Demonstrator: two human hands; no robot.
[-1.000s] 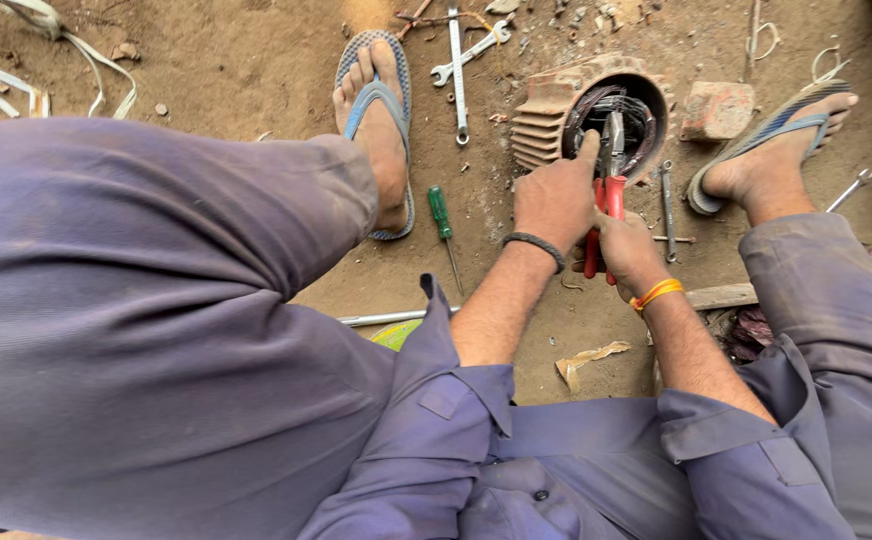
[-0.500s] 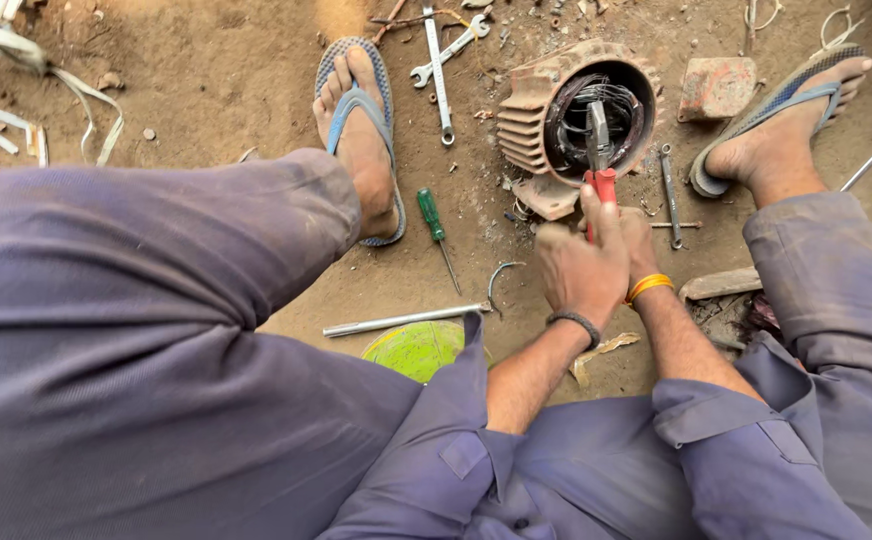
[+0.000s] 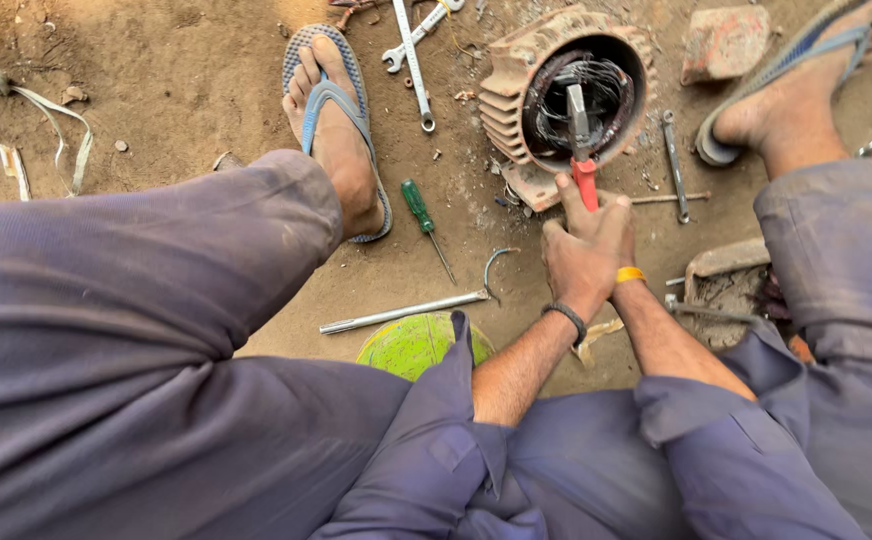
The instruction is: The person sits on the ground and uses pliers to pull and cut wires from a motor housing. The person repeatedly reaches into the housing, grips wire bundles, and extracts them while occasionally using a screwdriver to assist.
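Both hands have drawn back slightly; left hand (image 3: 584,255) and right hand (image 3: 616,232) are clasping the red-handled pliers (image 3: 581,150), whose long axis is pointing away into the motor housing (image 3: 516,75) ahead.

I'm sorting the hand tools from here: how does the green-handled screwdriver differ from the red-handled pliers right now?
The green-handled screwdriver lies loose on the dirt, untouched; the red-handled pliers are gripped by both hands, left hand on top, right hand mostly hidden beneath. The screwdriver's thin shaft points toward the person; the pliers' broad grey head reaches away, into the motor housing among its wires. Both have coloured handles and metal working ends.
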